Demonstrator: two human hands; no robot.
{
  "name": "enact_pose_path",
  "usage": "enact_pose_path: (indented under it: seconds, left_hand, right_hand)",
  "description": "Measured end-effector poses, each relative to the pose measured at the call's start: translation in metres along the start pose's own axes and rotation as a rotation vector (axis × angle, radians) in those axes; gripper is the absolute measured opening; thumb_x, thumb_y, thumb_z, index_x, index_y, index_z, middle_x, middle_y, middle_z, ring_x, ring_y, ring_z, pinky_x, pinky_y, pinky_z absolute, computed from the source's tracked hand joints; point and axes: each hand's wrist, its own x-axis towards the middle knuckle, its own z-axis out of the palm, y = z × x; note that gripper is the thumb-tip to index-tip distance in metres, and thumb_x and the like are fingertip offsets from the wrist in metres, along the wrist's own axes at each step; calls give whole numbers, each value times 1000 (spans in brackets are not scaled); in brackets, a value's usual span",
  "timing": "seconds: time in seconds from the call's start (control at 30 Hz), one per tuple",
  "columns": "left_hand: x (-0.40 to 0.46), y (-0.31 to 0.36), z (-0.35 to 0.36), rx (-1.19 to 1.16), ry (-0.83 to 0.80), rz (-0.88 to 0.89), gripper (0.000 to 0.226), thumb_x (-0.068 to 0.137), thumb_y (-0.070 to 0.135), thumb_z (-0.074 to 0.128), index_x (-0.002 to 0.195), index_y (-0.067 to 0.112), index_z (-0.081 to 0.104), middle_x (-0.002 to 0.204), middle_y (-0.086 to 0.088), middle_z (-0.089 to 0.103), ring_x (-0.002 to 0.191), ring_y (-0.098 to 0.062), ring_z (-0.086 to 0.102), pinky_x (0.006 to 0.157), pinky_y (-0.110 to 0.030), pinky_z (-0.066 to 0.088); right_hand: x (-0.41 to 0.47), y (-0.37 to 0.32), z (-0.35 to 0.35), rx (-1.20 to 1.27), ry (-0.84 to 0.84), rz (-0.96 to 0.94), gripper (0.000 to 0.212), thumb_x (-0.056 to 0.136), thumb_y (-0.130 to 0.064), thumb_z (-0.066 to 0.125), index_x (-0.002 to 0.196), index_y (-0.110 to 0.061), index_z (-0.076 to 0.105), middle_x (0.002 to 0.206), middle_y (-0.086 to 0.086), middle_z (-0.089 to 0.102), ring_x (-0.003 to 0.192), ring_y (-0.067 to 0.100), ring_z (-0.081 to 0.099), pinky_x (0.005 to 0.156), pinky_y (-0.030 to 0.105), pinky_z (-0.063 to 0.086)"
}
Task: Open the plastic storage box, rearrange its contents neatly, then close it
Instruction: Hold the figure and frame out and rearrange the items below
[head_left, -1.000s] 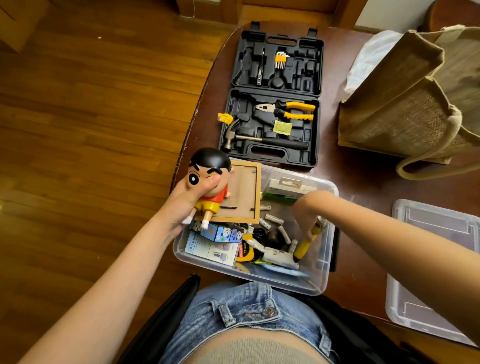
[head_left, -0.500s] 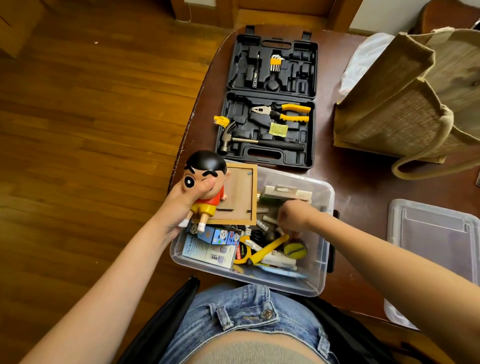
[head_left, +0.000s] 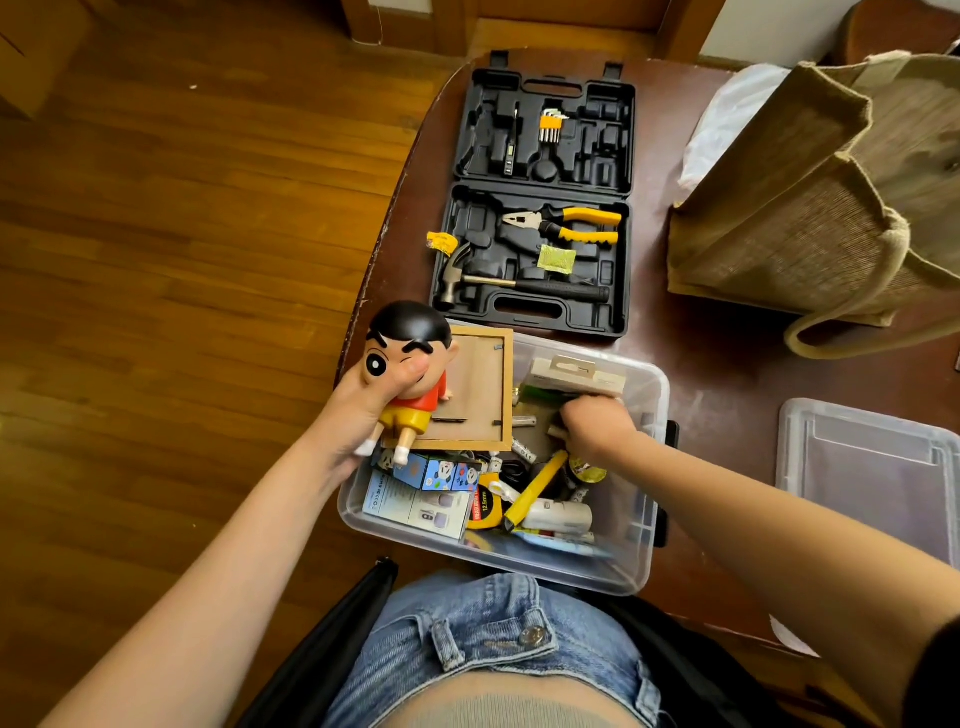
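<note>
A single head-worn wide-angle view looks steeply down from close above the clear storage box (head_left: 644, 525) at the brown table's (head_left: 727, 374) near edge, floor at left.

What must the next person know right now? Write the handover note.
Left hand: grips the doll and the wooden frame at the box's left edge.
Right hand: fingers curled down inside the box, at the far side by a flat pack; what it holds is hidden.
Lid: off, on the table to the right.
Done: box opened.
Left: sort the loose contents, put doll and frame in, close the lid.
</note>
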Motion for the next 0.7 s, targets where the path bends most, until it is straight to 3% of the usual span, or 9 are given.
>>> enact_pose_path:
  seconds: [0.1,0.2,0.33,0.6,0.7]
  left_hand:
    - [0,0,0,-2,-7,3,62,51,46,75,107,23,59,86,3,75,73,-12,71,55,-24,55]
    - [-1,0,0,-11,-18,7,64,51,45,78,108,22,59,88,1,75,73,-14,71,55,-25,55]
    - [-1,-1,-1,-5,-14,4,53,65,37,74,113,21,58,97,-6,72,80,-19,71,55,-27,55]
    - [3,-5,-6,19,2,-15,47,68,37,69,111,23,59,104,-12,69,80,-20,69,58,-29,56]
    - [3,-5,-5,42,11,-19,69,52,51,81,112,25,59,105,-8,70,87,-21,67,61,-31,55]
  right_hand:
    - [0,1,-2,-105,-15,22,17,90,-8,52,96,-8,68,98,10,68,92,31,63,68,33,46]
    - [-2,-3,-1,-215,-5,67,23,88,2,50,100,-8,67,102,8,67,93,29,64,63,33,45]
    - [-2,-4,0,-299,20,79,29,88,6,47,102,-10,67,103,5,67,93,25,64,60,30,43]
    - [-22,-16,11,-32,-35,130,16,89,-8,52,94,-8,68,92,6,64,84,25,62,61,30,44]
    - [-29,-28,20,46,-87,152,19,88,-8,50,98,-8,66,103,7,64,93,25,63,64,30,47]
